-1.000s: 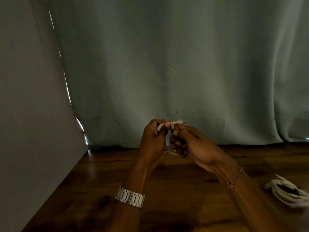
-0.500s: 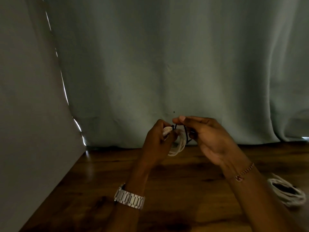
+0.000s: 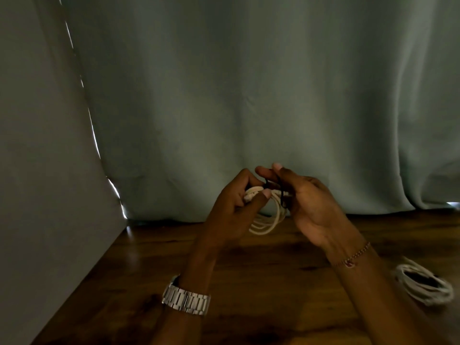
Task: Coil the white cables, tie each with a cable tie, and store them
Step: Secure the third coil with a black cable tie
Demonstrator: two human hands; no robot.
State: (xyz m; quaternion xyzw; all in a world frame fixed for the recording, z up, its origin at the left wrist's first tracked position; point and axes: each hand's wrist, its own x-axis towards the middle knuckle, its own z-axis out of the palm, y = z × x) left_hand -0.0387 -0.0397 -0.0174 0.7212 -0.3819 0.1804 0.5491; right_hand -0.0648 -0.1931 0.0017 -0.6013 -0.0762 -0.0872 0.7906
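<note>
1. Looking down from the head view, I see a grey-green curtain [image 3: 249, 95] in soft folds filling the upper frame, with a plain wall [image 3: 37, 170] at the left.
2. A dark, glossy wooden table [image 3: 261, 282] with visible grain spans the bottom.
3. My left hand [image 3: 231, 210], centre frame, has its fingers curled around the top of the white cable coil [image 3: 268, 217], bunching the smooth round strands; the loops hang below, off the table.
4. My right hand [image 3: 308, 205], just right of the coil, pinches the thin black cable tie [image 3: 282, 195] between thumb and forefinger where it crosses the strands.
5. I judge the tying turns on this: the tie runs across the coil's strands, right against my right fingertips, so that hand is better placed to cinch it.
6. A second white coil [image 3: 423, 285] lies flat at lower right, well apart; whether it is tied I cannot tell.
</note>
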